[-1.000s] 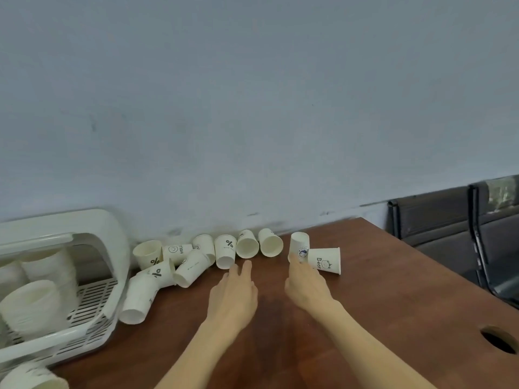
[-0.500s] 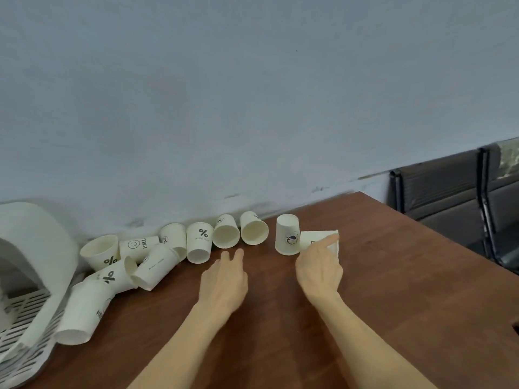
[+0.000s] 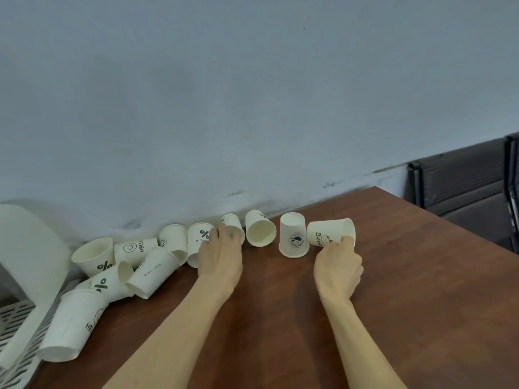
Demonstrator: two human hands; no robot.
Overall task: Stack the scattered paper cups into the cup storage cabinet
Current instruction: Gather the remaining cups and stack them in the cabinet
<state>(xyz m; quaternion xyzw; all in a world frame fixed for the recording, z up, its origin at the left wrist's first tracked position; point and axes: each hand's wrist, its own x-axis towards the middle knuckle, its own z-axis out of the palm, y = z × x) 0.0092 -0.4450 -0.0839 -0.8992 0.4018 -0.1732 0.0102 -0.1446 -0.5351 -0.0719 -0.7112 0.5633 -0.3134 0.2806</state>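
Several white paper cups lie scattered along the wall on the brown table [image 3: 407,276]. My right hand [image 3: 338,266] grips the rim of a tipped cup printed "Bear" [image 3: 327,233], lifted off its side. Beside it an upside-down cup with a blue logo [image 3: 293,235] stands on the table. My left hand [image 3: 220,255] reaches onto a tipped cup [image 3: 234,226], its fingers curling over the cup's mouth. A "%" cup [image 3: 198,238] sits just left of that hand. The white cup storage cabinet [image 3: 31,259] shows only at the far left edge.
An open-mouthed tipped cup [image 3: 259,228] lies between my hands. More cups pile at the left: an upright "%" cup [image 3: 94,256] and a "HELLO" cup [image 3: 70,327] against the cabinet's slotted tray [image 3: 16,313]. Black chairs [image 3: 466,189] stand past the table's right edge.
Both hands moved forward to the cups. My right hand took hold of the "Bear" cup and tilted it up; my left hand reached a tipped cup. The camera view shifted right and closer.
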